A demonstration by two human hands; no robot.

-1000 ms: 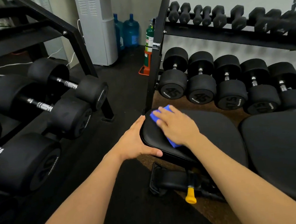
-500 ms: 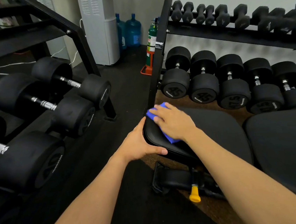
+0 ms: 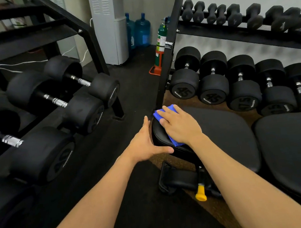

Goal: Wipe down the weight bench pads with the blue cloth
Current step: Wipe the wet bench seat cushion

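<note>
Head view — wiping the seat pad's (image 3: 221, 128) narrow end.
Flat right hand (image 3: 180, 127) pressed the blue cloth (image 3: 158, 114); open left hand (image 3: 143, 144) braced the edge — firm, overlapping strokes would serve best.

Blue cloth (image 3: 165, 120) lies flat on black bench pad (image 3: 222, 134).

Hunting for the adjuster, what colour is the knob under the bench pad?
Yellow. The knob shows best in the head view.
</note>
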